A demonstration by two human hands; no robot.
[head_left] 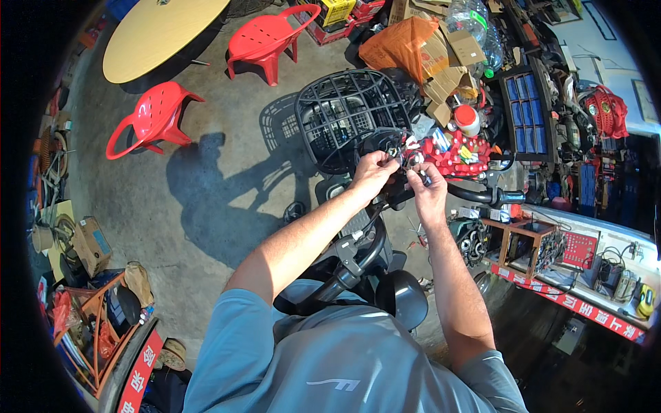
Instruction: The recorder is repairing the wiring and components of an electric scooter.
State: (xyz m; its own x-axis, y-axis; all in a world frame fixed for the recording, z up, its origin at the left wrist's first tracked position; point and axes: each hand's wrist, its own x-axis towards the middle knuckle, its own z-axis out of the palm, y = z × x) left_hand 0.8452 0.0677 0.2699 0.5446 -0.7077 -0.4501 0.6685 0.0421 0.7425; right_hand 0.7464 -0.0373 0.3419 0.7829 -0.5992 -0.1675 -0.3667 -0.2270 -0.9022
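Observation:
A dark two-wheeled vehicle (354, 279) stands below me, with a black wire basket (323, 103) at its front. My left hand (374, 175) is closed at the dark wires and small fittings (399, 153) just behind the basket, fingertips pinched on part of them. My right hand (428, 189) pinches a small dark piece beside it, too small to name. A red patterned cover (461, 158) lies just right of both hands, above a black handlebar grip (482, 197).
Two red plastic chairs (255, 45) and a round pale table (151, 34) stand at upper left. Piled cardboard (444, 79), jugs and parts crowd the upper right. A cluttered workbench (578, 255) runs along the right; an orange rack (96, 330) stands lower left.

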